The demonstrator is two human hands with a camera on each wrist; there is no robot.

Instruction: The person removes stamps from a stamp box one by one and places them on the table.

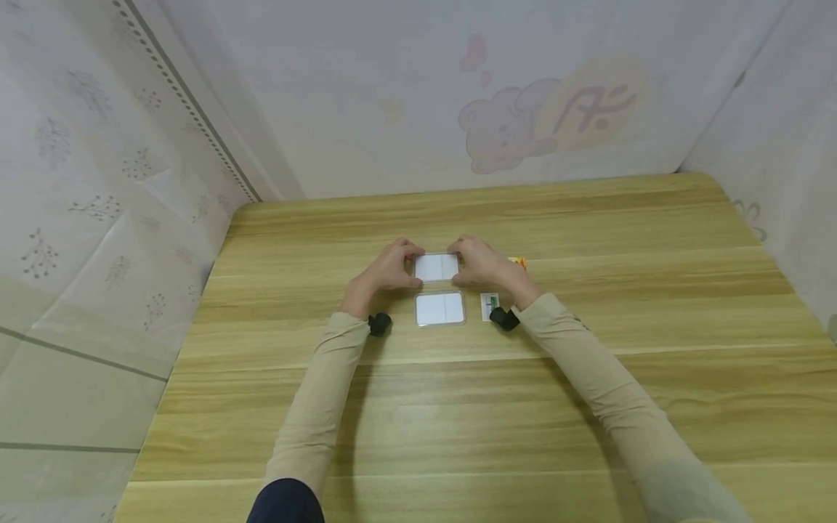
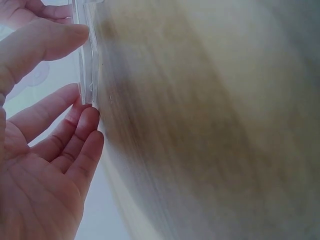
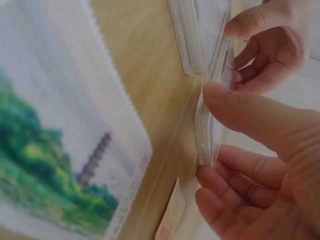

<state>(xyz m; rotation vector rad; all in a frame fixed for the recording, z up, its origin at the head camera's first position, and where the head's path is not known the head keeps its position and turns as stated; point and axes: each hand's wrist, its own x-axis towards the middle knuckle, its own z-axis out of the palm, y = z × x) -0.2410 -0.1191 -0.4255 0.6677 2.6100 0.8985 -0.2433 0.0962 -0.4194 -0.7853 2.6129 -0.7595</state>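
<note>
A flat clear plastic case with a white inside [image 1: 436, 267] lies between the two hands in the head view. My left hand [image 1: 392, 266] pinches its left end, thumb on the near edge and fingers at the far side. At the opposite end, my right hand [image 1: 482, 263] pinches the case in the same way. The case's clear edge [image 3: 204, 132] shows between right thumb and fingers. Whether it touches the table cannot be told. A second similar case [image 1: 440, 309] lies just nearer. By the right wrist lies a stamp with a pagoda and green trees [image 3: 95, 160].
An orange and yellow piece of paper [image 1: 519, 262] lies behind the right wrist, partly hidden. Everything is on a wood-grain table [image 1: 418, 421]. Pale printed curtains [image 1: 366, 94] hang at the back and sides. Black wrist cameras [image 1: 379, 324] sit on both wrists.
</note>
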